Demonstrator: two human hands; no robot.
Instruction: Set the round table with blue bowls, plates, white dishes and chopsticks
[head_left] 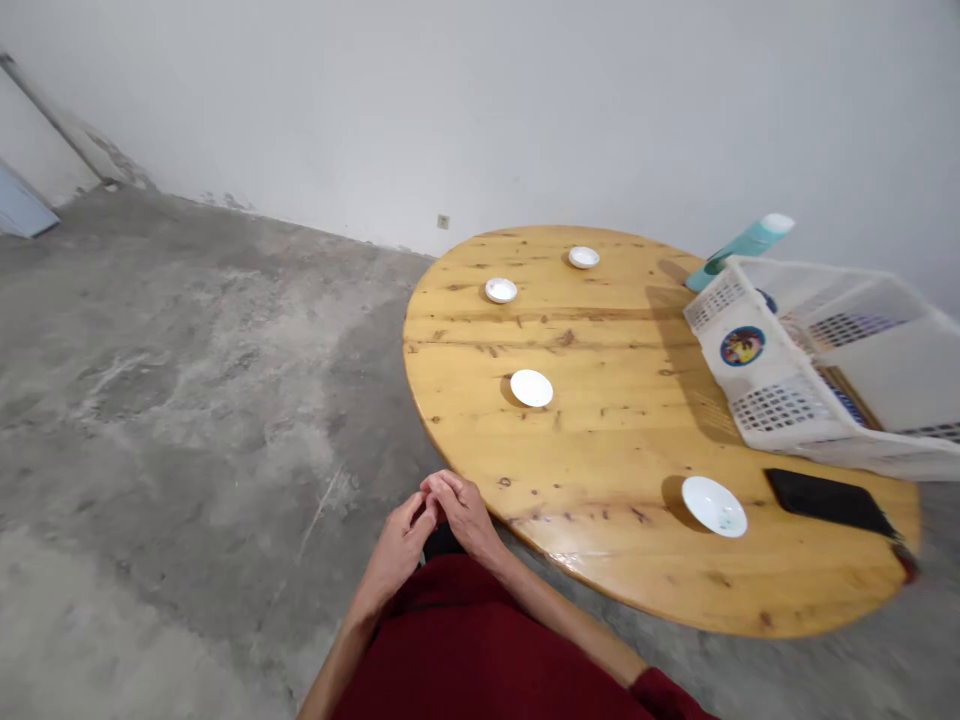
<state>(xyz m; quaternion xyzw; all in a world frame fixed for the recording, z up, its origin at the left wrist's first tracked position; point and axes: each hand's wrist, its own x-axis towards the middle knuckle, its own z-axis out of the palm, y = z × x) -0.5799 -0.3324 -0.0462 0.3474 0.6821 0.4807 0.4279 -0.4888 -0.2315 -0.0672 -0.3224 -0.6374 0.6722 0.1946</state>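
My left hand [409,530] and my right hand [463,512] are joined in front of my body, by the near left edge of the round wooden table [600,430]. Their fingers are curled and touch each other, and no object shows between them. The nearest dish is a small white plate [532,388] on the table, beyond my right hand and apart from it. Farther right lies another white dish [715,506] with a faint pattern inside. Toward the back stand two small white dishes, one on the left [501,290] and one on the right [583,257].
A white plastic basket [780,400] stands at the table's right side, with things inside partly hidden. Behind it leans a teal cylinder [742,250] with a white end. A black phone [829,499] lies in front of the basket. Grey concrete floor [187,420] spreads left.
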